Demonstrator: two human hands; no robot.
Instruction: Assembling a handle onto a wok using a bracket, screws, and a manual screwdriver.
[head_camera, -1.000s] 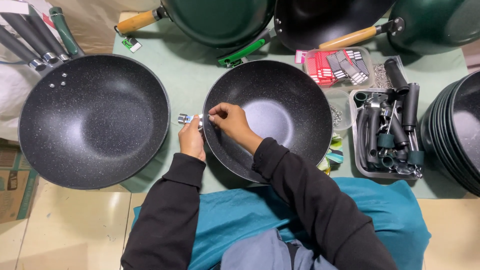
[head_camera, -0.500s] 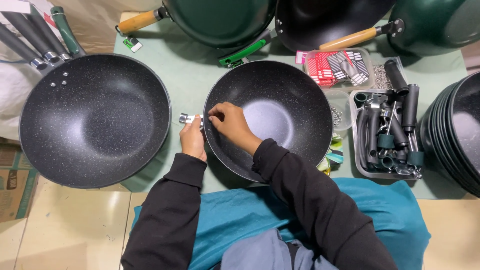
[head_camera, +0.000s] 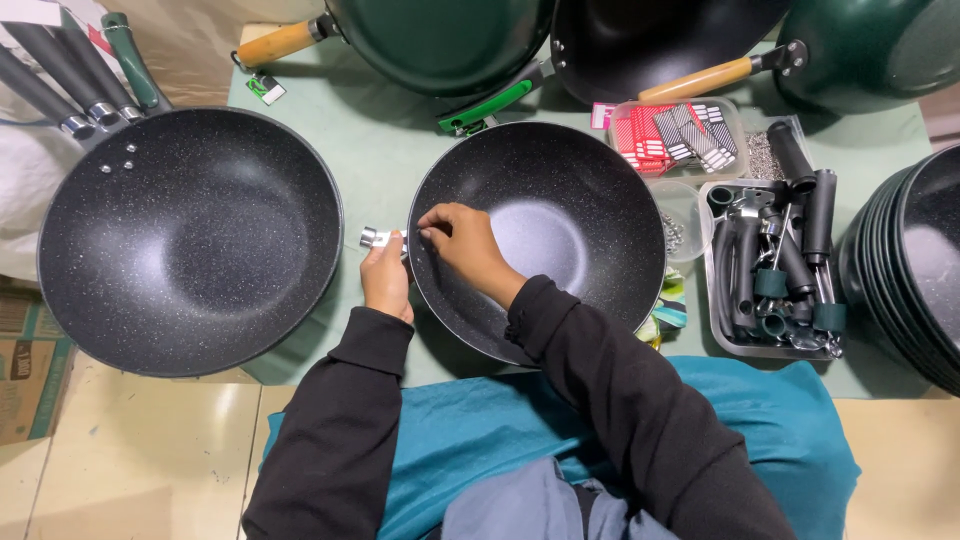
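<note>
A seated worker in black sleeves bends over a speckled black wok (head_camera: 540, 235) resting on a pale green work table (head_camera: 385, 150) just in front of the knees. The left hand (head_camera: 385, 280) is closed around a small silver handle fitting (head_camera: 375, 238), pressing it against the outside of the wok's left rim. The right hand (head_camera: 460, 240) reaches inside the bowl, fingertips pinched narrow at the same spot on the wall; whether they hold a fastener is too small to tell. The step appears to be fixing the fitting to the pan, and the next move likely calls for keeping both sides lined up through the rim while something is tightened. A finished wok with a dark handle (head_camera: 190, 235) lies just beside the left hand, crowding that elbow. To the right stand a metal tray of black handles (head_camera: 775, 265), a clear box of red and grey tags (head_camera: 675, 135) and a stack of pans (head_camera: 915, 265); more woks line the far edge.
</note>
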